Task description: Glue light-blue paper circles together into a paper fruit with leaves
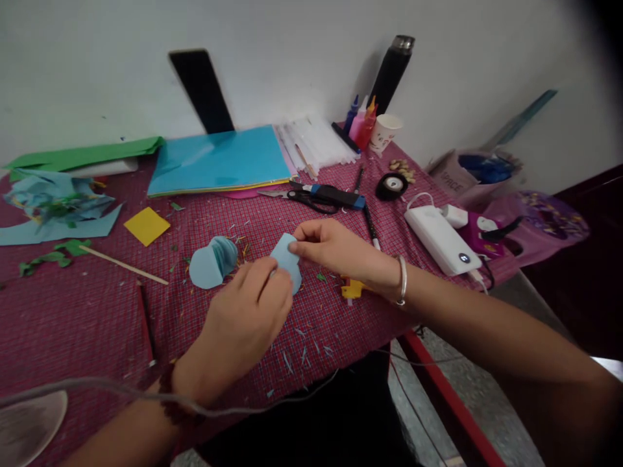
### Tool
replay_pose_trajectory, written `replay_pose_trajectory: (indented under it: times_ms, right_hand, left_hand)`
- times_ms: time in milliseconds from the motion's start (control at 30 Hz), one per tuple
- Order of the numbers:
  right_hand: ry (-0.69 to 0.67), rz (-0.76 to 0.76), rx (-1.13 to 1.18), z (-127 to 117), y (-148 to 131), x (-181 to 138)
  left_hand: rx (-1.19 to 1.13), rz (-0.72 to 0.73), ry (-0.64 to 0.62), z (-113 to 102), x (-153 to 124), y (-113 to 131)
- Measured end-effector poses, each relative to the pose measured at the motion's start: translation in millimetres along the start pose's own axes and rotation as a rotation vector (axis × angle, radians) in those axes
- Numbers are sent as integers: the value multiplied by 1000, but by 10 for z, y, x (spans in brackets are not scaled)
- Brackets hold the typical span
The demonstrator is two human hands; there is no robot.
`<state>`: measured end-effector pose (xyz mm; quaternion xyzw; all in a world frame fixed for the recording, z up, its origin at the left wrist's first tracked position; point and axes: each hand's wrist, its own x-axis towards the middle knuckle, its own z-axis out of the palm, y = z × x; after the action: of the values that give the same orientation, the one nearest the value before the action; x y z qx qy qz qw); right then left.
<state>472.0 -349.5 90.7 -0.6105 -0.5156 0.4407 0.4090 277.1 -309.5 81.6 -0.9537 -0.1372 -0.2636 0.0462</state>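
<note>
1. Head view: a light blue paper piece is near the centre of the frame, between the two hands and above the tablecloth.
2. Right hand, right of centre: thumb and forefinger are pinched together on the paper piece's upper right edge; the paper extends left and down from those fingertips.
3. Left hand, lower centre: its fingers are curled inward, touching the paper piece's lower left side. The thumb is hidden, so I cannot tell whether it grips.
4. Just left of the paper piece, beyond the left hand's knuckles, a folded blue paper stack rests on the cloth, its leaves fanned at the right.
5. A yellow clip lies just below the right hand, near the wrist.
6. Scissors and a cutter lie above the right hand, upper centre.
7. Left of centre are a yellow paper square, a wooden stick and a red pencil.
</note>
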Motion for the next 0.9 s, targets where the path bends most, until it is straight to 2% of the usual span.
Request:
replay_pose_trajectory:
  times_ms: [100,200,267,367,500,600,700,767,900]
  right_hand:
    - [-66,59,-81,-124,88,2]
    - [-152,122,-149,-167,139,-4]
    - [-206,149,-218,-149,149,11]
    - [-272,144,-334,-109,124,70]
    - [-236,56,-434,-108,57,158]
    - [-244,54,-361,-143,43,173]
    - [-264,102,-197,-197,95,151]
    - [-238,130,-107,-236,155,147]
    - [-195,156,-7,-271,219,172]
  left_hand:
    - [-141,-95,62,95,-156,-132]
    - [-254,-241,-26,215,-271,-314]
    - [-355,-278,-99,291,-308,-393]
    - [-434,-232,-126,377,-327,-432]
    - [-461,-141,-132,415,-333,-405]
    - [-398,-153,-114,300,-338,-345]
    - [-207,-205,-133,25,-363,-290]
    - [5,-349,-242,-185,-404,-305]
    - [347,-791,-560,-488,-590,-485]
